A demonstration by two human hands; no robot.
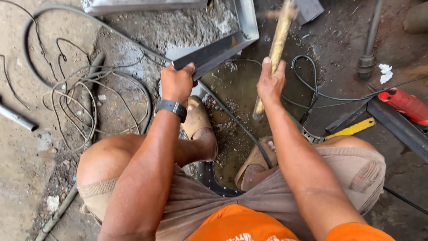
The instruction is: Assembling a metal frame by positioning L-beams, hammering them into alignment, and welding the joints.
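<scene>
The left hand (177, 82) is closed on the near corner of a grey metal frame (214, 51), thumb over its top edge; the frame lies tilted on the gritty ground, running up and away. The right hand (270, 82) is wrapped around a wooden handle (277, 49), which rises steeply toward the top edge, its head blurred. Black cables (307, 89) loop just beside that hand. A watch (171, 107) sits on the left wrist. A red tool (406, 105) lies well apart, at right.
</scene>
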